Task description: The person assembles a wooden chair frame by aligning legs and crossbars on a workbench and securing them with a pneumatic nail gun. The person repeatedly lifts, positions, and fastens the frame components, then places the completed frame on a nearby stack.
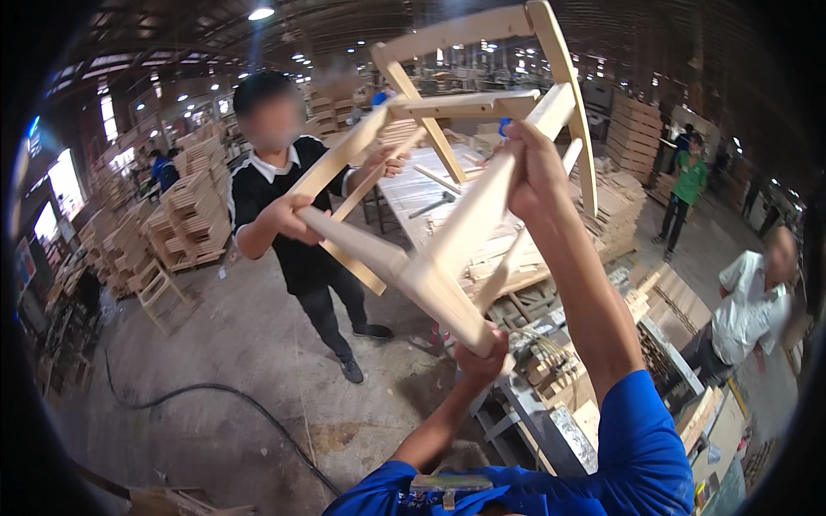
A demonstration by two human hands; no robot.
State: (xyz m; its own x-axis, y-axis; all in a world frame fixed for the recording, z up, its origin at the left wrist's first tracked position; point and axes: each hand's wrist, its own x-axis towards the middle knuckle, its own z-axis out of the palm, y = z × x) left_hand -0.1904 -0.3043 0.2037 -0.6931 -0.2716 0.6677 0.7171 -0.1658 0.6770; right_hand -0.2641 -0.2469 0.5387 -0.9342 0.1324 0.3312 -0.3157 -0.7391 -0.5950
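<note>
A pale, unpainted wooden chair frame is held up in the air, tilted, with its legs and rails pointing several ways. My left hand is closed around the end of a lower member nearest me. Higher up and farther right, my right hand grips the frame by a joint, with that arm stretched out. Across from me a person in a black shirt also has both hands on the frame, one on a front-left corner and one on a slanting bar.
Behind the frame stands a work table with loose wooden parts and a tool. A metal-framed bench with wood pieces is close on my right. Stacked chair parts line the left. A black hose crosses the floor. Other people stand at right.
</note>
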